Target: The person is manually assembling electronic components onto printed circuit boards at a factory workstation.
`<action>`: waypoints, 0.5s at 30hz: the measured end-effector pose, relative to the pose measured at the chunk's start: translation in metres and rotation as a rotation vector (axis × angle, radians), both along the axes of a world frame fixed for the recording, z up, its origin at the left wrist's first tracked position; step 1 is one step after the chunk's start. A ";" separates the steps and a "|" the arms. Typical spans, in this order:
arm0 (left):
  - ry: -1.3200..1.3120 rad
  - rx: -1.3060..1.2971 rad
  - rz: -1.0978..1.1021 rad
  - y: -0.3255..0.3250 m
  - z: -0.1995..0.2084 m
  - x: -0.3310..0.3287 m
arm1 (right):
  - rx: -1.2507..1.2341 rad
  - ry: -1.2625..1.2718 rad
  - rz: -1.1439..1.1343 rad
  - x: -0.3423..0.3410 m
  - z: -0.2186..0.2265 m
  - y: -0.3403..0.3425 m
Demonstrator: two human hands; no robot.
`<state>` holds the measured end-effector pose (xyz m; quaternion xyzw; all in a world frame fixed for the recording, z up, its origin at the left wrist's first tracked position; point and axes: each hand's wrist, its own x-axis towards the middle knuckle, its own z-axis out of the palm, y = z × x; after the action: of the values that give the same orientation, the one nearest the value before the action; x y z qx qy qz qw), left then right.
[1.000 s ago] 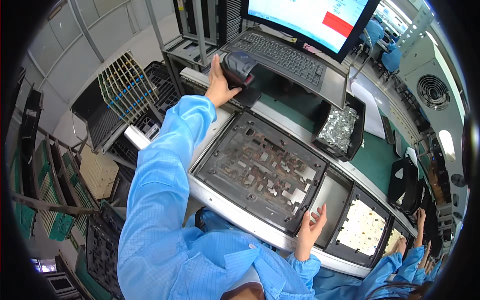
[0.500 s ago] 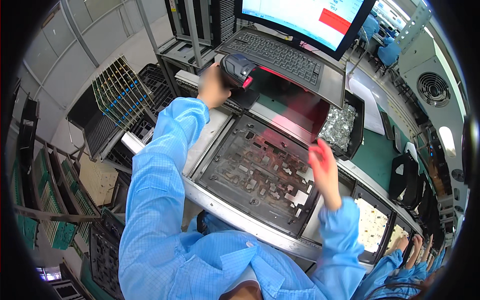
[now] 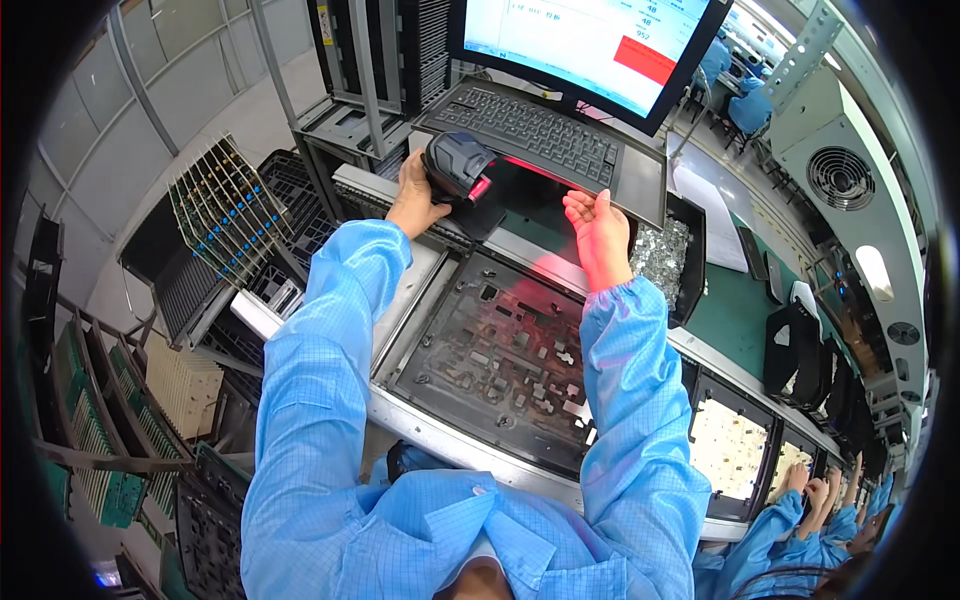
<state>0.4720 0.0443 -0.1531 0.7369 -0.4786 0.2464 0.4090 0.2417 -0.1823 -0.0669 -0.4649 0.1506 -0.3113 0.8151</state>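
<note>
A black barcode scanner (image 3: pixel 457 165) with a red front end is in my left hand (image 3: pixel 412 203), whose fingers close about its left side. Part of that grip is hidden behind the scanner. Red light falls across my right hand (image 3: pixel 602 240), raised just in front of the keyboard shelf's edge. Its fingers are loosely bent with the thumb apart, and I see nothing held in them. Below both hands lies a dark carrier tray (image 3: pixel 490 350) with many cutouts, set in the metal-railed line. My right forearm covers its right side.
A keyboard (image 3: pixel 535 132) sits on a shelf under a monitor (image 3: pixel 590 45). Right of my right hand stands a black bin (image 3: pixel 690 265) of small shiny pieces. Circuit boards stand in a rack (image 3: pixel 225 205) at left. Co-workers' hands (image 3: pixel 810 490) are at right near pale boards (image 3: pixel 730 450).
My right hand has moved up and left from beyond the tray's right side to the shelf edge. My left hand stays at the scanner. The whole view has shifted slightly.
</note>
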 end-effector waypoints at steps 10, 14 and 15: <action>0.090 0.028 -0.037 -0.002 0.014 -0.010 | 0.179 0.081 0.060 -0.026 -0.001 -0.007; 0.179 0.059 -0.015 0.010 0.025 -0.019 | 0.110 0.125 0.097 -0.056 -0.007 -0.007; 0.195 0.074 0.021 0.016 0.030 -0.023 | 0.086 0.148 0.099 -0.068 -0.002 -0.001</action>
<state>0.4494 0.0600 -0.1226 0.7771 -0.4373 0.1599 0.4234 0.1741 -0.1836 -0.0687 -0.4581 0.2005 -0.2288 0.8352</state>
